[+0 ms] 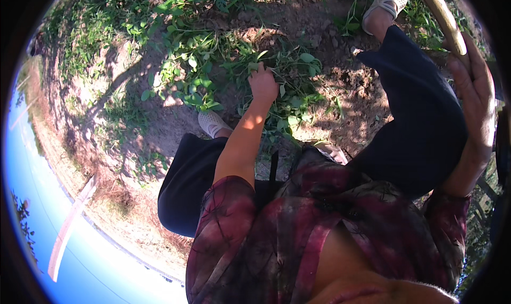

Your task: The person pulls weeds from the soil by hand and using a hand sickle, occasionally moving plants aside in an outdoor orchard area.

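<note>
My left hand [264,84] reaches down to the ground between the legs, fingers curled around some green stems. Leafy green plants [295,70] lie bunched about it, and its fingertips are partly hidden among the leaves. Out at the right edge, my right hand [477,88] grips a smooth wooden pole [441,12], with thumb and fingers on either side of it. The pole runs up past the top of the picture, so its far end is out of view.
Low leafy growth [96,40] covers soil at the upper left. A light perforated shoe [211,122] is beside the left arm, another [385,4] at the upper right. Bare, crumbly soil [351,84] lies between the plants and the right leg. A pale post [72,228] stands at the lower left.
</note>
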{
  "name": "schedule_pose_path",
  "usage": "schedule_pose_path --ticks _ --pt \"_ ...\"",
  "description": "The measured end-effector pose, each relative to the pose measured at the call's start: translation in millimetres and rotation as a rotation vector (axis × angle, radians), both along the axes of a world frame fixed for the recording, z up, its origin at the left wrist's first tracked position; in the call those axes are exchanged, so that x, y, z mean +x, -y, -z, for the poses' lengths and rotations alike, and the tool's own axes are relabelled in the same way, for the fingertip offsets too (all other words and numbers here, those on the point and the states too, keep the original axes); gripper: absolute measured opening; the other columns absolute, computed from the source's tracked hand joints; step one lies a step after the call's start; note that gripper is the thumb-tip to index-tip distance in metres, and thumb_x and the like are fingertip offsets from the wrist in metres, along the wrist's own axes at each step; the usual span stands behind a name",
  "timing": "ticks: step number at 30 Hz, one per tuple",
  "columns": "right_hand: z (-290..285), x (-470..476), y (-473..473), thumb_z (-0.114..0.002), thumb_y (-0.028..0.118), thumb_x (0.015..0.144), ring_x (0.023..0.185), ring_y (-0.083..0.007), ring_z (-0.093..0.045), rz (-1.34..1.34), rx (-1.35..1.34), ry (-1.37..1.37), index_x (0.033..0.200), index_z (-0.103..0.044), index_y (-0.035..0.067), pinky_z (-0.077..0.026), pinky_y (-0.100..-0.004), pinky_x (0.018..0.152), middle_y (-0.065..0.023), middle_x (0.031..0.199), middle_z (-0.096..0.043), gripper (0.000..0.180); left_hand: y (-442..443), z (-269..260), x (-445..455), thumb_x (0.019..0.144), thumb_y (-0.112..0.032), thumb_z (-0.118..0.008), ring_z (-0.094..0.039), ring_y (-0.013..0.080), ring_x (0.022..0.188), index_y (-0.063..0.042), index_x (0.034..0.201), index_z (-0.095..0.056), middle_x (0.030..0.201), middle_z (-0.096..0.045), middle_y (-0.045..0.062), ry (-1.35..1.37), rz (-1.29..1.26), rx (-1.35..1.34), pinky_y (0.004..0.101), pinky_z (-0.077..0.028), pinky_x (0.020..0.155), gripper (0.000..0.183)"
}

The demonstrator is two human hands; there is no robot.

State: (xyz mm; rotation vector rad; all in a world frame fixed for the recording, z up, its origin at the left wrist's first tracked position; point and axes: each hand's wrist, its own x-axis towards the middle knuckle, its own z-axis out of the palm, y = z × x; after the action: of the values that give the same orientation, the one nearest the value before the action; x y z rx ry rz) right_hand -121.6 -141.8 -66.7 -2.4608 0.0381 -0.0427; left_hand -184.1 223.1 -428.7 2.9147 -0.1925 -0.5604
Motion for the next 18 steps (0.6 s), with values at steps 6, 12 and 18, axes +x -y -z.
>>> schedule_pose_path --ticks 6,12,18 --pt "-8 2 20 -0.054 0.016 0.098 0.072 -0.0017 -0.049 0.008 -0.159 -0.099 0.141 -0.043 0.004 -0.039 -0.017 0.059 -0.0039 0.113 -0.065 0.047 -4 14 44 0.075 -0.027 -0.076 -0.056 0.0437 0.106 -0.001 0.13 -0.034 0.128 -0.041 0.022 -0.208 -0.54 0.005 0.0479 -0.052 0.085 0.074" --pt "-10 0 19 -0.051 0.011 0.098 0.083 -0.0041 -0.056 0.013 -0.035 -0.198 0.143 -0.041 0.004 -0.043 -0.0174 0.065 -0.007 0.118 -0.064 0.046 -35 62 59 0.074 -0.026 -0.073 -0.067 0.0373 0.09 -0.002 0.088 -0.07 0.091 -0.071 0.018 -0.307 -0.617 -0.066 0.0443 -0.053 0.077 0.028" --pt "-7 -1 14 -0.051 0.011 0.099 0.082 -0.0035 -0.056 -0.025 -0.067 -0.063 0.143 -0.04 0.003 -0.043 -0.0175 0.062 -0.0076 0.118 -0.063 0.046 -22 67 57 0.071 -0.027 -0.073 -0.066 0.0381 0.084 0.002 0.086 -0.069 0.086 -0.068 0.023 -0.583 -0.499 -0.719 0.0433 -0.051 0.071 0.033"
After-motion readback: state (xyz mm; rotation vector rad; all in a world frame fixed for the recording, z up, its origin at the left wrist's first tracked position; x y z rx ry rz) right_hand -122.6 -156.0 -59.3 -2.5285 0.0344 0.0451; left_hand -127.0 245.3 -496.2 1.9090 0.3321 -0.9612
